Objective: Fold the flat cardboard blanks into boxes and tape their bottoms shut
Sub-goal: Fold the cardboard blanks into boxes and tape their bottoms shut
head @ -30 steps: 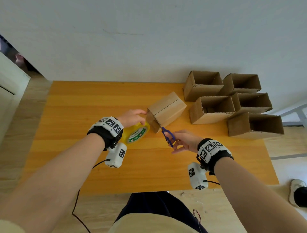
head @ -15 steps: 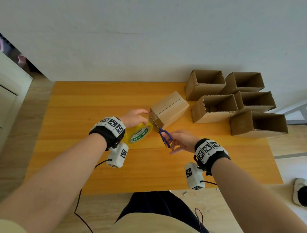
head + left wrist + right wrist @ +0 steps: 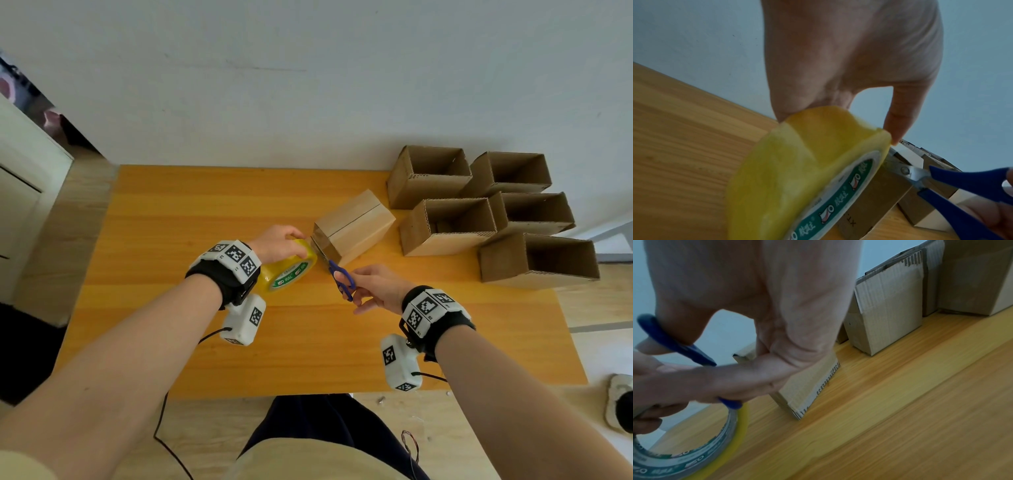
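Note:
A folded cardboard box (image 3: pixel 356 224) stands bottom-up in the middle of the wooden table (image 3: pixel 171 222), with a tape strip along its seam and down its near-left end. My left hand (image 3: pixel 279 241) grips a yellow tape roll (image 3: pixel 287 269) held against that end of the box. My right hand (image 3: pixel 375 287) holds blue-handled scissors (image 3: pixel 340 277), whose blades sit at the tape between roll and box. In the left wrist view the scissors (image 3: pixel 953 183) meet the tape beside the roll (image 3: pixel 797 170). In the right wrist view my fingers are through the scissors' handles (image 3: pixel 674 344).
Several open-topped finished boxes (image 3: pixel 448 226) stand grouped at the table's back right, close to the wall. A white cabinet (image 3: pixel 20 192) is to the left of the table. A shoe (image 3: pixel 621 401) lies on the floor at the right.
The scissors have moved up and left until their blades reach the tape at the box's end. The left hand keeps the roll pressed at the box.

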Action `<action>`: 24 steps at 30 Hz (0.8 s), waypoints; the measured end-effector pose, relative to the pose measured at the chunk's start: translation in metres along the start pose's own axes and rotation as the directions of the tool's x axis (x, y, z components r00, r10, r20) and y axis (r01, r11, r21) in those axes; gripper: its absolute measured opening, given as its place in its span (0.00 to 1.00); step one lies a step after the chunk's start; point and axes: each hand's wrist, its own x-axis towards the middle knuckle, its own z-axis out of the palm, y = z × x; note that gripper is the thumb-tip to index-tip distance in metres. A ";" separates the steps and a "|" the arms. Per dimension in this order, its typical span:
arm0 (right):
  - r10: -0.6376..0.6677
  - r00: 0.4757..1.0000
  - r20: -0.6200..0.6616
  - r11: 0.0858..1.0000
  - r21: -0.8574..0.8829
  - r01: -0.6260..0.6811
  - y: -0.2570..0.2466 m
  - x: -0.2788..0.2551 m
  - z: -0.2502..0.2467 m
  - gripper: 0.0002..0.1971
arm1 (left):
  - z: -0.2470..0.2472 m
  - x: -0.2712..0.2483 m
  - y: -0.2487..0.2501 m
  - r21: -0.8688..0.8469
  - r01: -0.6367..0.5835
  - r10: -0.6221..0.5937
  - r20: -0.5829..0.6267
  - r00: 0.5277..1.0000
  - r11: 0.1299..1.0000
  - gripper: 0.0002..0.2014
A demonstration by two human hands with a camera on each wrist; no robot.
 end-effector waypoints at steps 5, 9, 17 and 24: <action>-0.024 1.000 -0.008 1.000 -0.018 0.024 0.001 0.000 0.001 0.17 | 0.000 0.001 -0.003 0.031 -0.018 0.019 -0.025 1.000 0.999 0.24; -0.048 0.999 -0.011 0.998 -0.036 0.048 0.001 0.000 0.001 0.16 | 0.000 0.003 -0.006 0.056 -0.033 0.035 -0.051 0.998 0.998 0.22; -0.133 0.990 -0.050 0.988 -0.091 0.128 0.003 0.003 0.002 0.10 | 0.000 0.008 -0.007 0.107 -0.069 0.080 -0.101 0.992 0.992 0.20; -0.169 0.984 -0.060 0.981 -0.109 0.162 0.002 0.002 -0.001 0.10 | -0.001 0.013 -0.014 0.255 -0.008 0.048 -0.152 0.987 0.967 0.17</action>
